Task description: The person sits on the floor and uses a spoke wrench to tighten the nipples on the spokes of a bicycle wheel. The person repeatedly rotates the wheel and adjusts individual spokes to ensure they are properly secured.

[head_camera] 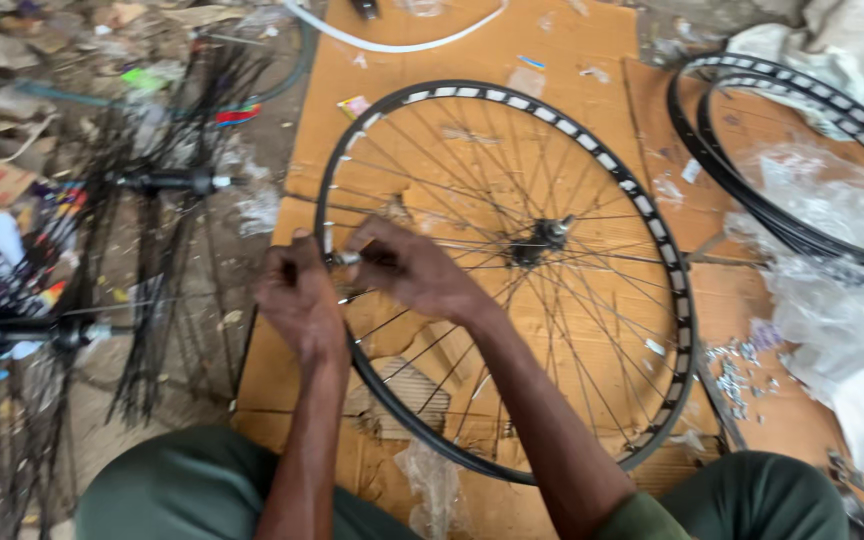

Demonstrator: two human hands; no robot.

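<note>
Black and steel, the bicycle wheel (512, 280) lies flat on a sheet of brown cardboard (572, 60) on the ground in front of our knees, its hub (542, 237) in the middle and most spokes already laced out to the rim. Our left hand (297, 295) steadies the rim at its left edge, grip closed around it, while our right hand (407, 268) pinches a small silver nipple (344, 258) at a spoke end, grip narrow. We judge the lacing well along, with tightening at this spot in hand. Beyond, two bare black rims (802, 150) lie to the right, loose small metal parts (732, 375) nearby, and bundles of hubs with loose spokes (152, 185) to the left.
</note>
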